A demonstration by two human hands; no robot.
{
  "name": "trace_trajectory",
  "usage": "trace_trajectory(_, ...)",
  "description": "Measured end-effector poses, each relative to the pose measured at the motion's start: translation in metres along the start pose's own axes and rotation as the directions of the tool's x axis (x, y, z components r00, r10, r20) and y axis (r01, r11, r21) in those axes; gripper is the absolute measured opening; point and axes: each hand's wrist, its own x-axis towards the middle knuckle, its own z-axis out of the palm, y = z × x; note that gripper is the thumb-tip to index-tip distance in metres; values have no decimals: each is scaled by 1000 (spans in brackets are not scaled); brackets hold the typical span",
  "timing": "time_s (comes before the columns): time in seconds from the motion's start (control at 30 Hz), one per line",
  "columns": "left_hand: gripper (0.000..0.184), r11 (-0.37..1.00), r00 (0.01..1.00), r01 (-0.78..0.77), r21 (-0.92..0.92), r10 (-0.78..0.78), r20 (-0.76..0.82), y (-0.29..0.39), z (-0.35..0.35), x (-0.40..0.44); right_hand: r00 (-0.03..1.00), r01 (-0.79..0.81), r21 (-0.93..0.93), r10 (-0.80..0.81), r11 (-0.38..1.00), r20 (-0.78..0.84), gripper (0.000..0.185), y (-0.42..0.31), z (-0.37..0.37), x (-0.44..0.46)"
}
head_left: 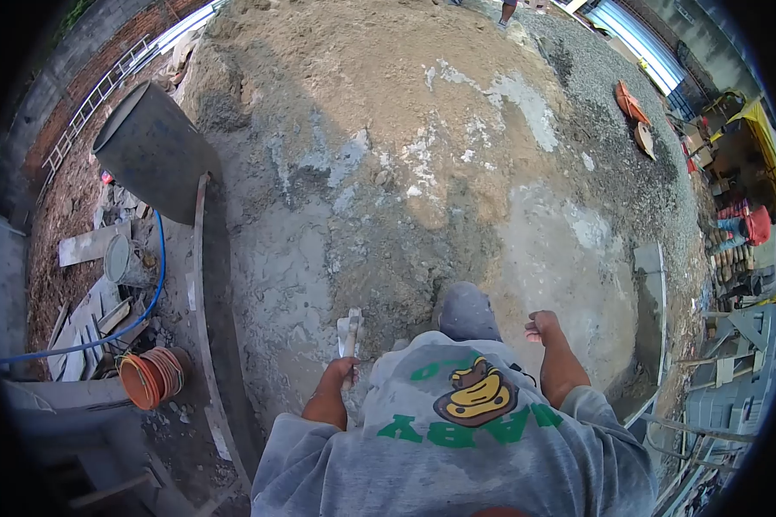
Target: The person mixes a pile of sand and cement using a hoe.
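My left hand [345,370] is closed around the handle of a small trowel [351,329]. The trowel's pale, mortar-smeared blade points away from me, over rough grey mortar and soil [388,276]. To the right of my bent knee [468,312], my right hand [541,327] is held out above a smoother grey patch [560,267]. Its fingers are loosely bent and apart, and I see nothing in them.
A large dark barrel [159,151] stands at left beside a long board edge [203,302]. Near it are a blue hose [159,267], a grey bucket [128,261] and orange buckets [142,383]. Gravel [616,121] spreads at right, with a shovel [644,140]. Another person's leg [507,12] shows far ahead.
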Motion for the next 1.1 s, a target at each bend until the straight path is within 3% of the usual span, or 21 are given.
trace_trajectory(0.2, 23, 998, 998, 45, 32, -44, -36, 34, 23, -22, 993, -109, -33, 110, 994, 40, 29, -13, 1, 41)
trace_trajectory(0.3, 23, 994, 987, 102, 38, -97, -125, 54, 30, -25, 981, -162, -86, 170, 983, 94, 29, -37, 22, 72)
trace_trajectory(0.4, 21, 993, 992, 109, 39, -106, -74, 56, 16, 1, 965, -188, -95, 202, 978, 169, 30, -76, 53, 132)
trace_trajectory(0.47, 20, 971, 972, 185, 149, -158, -176, 99, 33, -49, 930, -269, -25, 267, 963, 254, 30, -94, 80, 201)
trace_trajectory(0.57, 18, 964, 964, 218, 151, -190, -184, 127, 29, -36, 961, -90, -229, 145, 969, 234, 25, -196, 118, 198)
trace_trajectory(0.63, 17, 950, 947, 289, 118, -266, -180, 187, 39, -21, 950, -20, -280, 105, 960, 293, 20, -260, 137, 224)
trace_trajectory(0.7, 17, 927, 911, 374, 28, -361, -198, 242, 50, -15, 889, 313, -470, -80, 826, 452, 19, -287, 158, 305)
trace_trajectory(0.73, 17, 914, 899, 396, 88, -365, -243, 280, 61, -21, 850, 432, -511, -147, 743, 505, 18, -302, 165, 335)
trace_trajectory(0.83, 18, 869, 867, 446, 213, -360, -346, 377, 85, -49, 851, 500, -467, -313, 729, 423, 17, -404, 184, 355)
trace_trajectory(0.93, 19, 877, 917, 356, 323, -262, -299, 452, 103, -98, 787, 598, -426, -396, 679, 472, 18, -498, 183, 321)
trace_trajectory(1.07, 31, 815, 968, 143, 561, 4, -252, 526, 142, -108, 833, 313, -279, -122, 908, 540, 27, -546, 202, 284)
trace_trajectory(1.1, 36, 776, 960, 148, 613, 36, -278, 551, 156, -114, 840, 229, -255, -58, 940, 540, 30, -545, 212, 274)
